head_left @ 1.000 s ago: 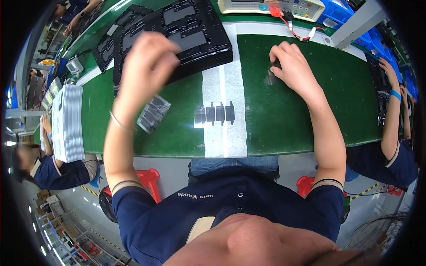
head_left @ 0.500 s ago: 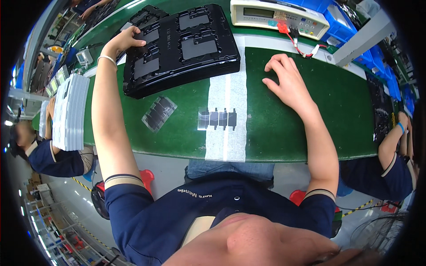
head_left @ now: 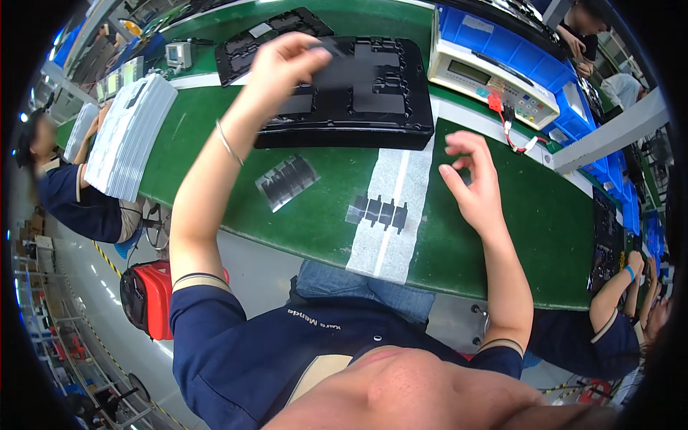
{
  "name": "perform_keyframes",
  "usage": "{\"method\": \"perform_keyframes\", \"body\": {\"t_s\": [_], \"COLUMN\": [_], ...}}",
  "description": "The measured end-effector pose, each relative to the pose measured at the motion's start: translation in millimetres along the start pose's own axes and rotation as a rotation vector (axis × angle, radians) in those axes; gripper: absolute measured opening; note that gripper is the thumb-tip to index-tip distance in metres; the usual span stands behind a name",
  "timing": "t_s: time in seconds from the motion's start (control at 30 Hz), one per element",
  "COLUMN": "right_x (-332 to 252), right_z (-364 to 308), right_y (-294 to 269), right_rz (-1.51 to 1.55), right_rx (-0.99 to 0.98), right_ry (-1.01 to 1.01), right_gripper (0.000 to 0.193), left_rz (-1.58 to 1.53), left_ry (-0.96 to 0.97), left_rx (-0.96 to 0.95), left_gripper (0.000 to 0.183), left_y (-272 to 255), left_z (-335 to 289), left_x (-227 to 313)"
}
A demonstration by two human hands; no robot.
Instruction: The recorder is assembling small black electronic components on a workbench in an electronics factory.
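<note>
My left hand is raised over a stack of black plastic trays, finger and thumb pinched on a thin dark grey sheet that is blurred by motion. More flat grey pieces lie in the top tray's pockets. My right hand hovers above the green table's right part, fingers loosely curled and apart, nothing in them. Between the hands, a row of small black pieces lies across the white strip. To its left is a clear film bearing black strips.
Another black tray lies behind the stack. A bench meter with red and black leads stands at the back right, before blue bins. White sheets are piled at left. Co-workers sit on both sides.
My left hand has lifted from the top tray's left pocket and moved right, bringing the grey sheet. The view has shifted; my right hand still hovers, empty.
</note>
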State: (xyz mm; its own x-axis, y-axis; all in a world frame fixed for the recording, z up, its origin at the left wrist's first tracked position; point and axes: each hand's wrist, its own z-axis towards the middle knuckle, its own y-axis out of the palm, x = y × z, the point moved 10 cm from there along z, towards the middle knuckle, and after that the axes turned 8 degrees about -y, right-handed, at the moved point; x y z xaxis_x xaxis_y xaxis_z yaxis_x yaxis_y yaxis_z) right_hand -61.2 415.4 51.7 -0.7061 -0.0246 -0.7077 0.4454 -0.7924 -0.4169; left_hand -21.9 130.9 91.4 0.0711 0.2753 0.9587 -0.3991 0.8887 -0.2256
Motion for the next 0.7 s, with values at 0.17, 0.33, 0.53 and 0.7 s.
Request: {"method": "perform_keyframes", "body": {"t_s": [0.17,0.33,0.53,0.7], "right_x": [5,2,-6,-1], "right_z": [-3,-16,-20,-19], "right_y": [47,50,59,74], "right_rz": [0.349,0.273,0.390,0.689], "right_rx": [-0.196,-0.214,-0.322,-0.287], "right_ry": [0.252,0.317,0.237,0.486], "right_gripper": [0.027,0.012,0.012,0.017], "left_rz": [-0.153,-0.425,-0.197,-0.181], "left_ry": [-0.176,-0.263,-0.279,-0.253], "left_rx": [-0.380,-0.440,-0.710,-0.778], "left_gripper": [0.013,0.016,0.027,0.026], "left_y": [111,137,149,155], "left_z": [-82,-109,-129,-135], "left_x": [-25,-35,-39,-35]}}
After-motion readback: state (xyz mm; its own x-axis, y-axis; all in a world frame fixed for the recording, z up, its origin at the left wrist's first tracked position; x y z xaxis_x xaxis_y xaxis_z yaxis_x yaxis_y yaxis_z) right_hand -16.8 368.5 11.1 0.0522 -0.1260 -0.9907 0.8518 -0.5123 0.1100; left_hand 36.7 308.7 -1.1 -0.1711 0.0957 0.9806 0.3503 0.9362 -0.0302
